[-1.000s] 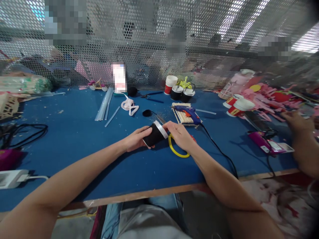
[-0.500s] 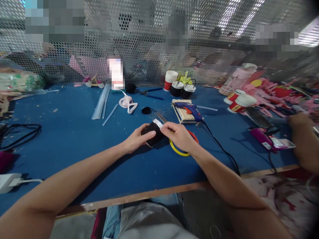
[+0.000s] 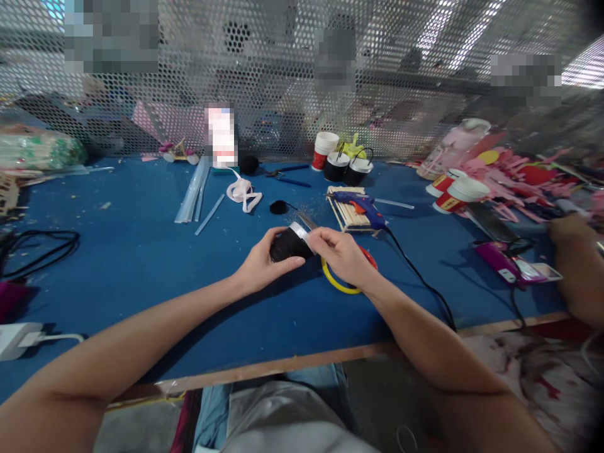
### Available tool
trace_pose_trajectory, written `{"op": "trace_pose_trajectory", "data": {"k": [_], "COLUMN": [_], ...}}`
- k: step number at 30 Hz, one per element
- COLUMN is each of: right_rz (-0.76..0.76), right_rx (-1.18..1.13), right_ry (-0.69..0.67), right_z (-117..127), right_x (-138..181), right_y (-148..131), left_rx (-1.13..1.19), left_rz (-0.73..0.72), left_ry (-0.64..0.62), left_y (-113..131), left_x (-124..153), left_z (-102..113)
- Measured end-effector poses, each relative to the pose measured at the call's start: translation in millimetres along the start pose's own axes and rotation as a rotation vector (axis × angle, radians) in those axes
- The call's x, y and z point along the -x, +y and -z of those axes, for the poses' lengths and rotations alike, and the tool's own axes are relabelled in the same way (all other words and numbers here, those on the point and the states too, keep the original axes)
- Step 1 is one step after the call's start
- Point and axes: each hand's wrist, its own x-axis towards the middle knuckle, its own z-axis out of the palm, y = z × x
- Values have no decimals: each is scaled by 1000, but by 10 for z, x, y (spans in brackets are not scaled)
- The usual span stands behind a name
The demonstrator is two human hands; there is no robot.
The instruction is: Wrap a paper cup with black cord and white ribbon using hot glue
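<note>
My left hand point(image 3: 264, 261) is wrapped round a paper cup point(image 3: 287, 244) covered in black cord, with a white band at its rim. The cup lies tilted on its side, rim towards my right hand point(image 3: 337, 251). Fingers of that hand are pinched together against the cup's rim; what is between them is hidden. Beneath my right hand rest scissors point(image 3: 340, 286) with a yellow and red handle, the blades pointing away past the cup. A small black pompom point(image 3: 278, 207) on a thin stem lies just beyond the cup.
A blue glue gun point(image 3: 365, 211) rests on a small wooden stick rack point(image 3: 349, 217), its cable trailing right. White ribbon point(image 3: 245, 194), glue sticks point(image 3: 192, 189), pliers point(image 3: 290, 176) and finished black cups point(image 3: 336, 167) stand farther back. Another person's arm point(image 3: 573, 270) is at the right.
The cup has turned in my left hand, showing more of its corded side and white band. My left thumb has shifted right along it. My right hand stays pinched at the rim.
</note>
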Motion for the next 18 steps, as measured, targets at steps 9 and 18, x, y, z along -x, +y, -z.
{"op": "trace_pose_trajectory", "data": {"k": [9, 18], "right_rz": [37, 93], "right_rx": [46, 125], "right_ry": [6, 39], "right_z": [-3, -6], "right_x": [5, 26], "right_y": [2, 12], "left_rx": [-114, -290], "left_rz": [-186, -338], "left_ry": [67, 84], "left_y": [-73, -127], "left_x": [-6, -23], "left_z": [-22, -3]}}
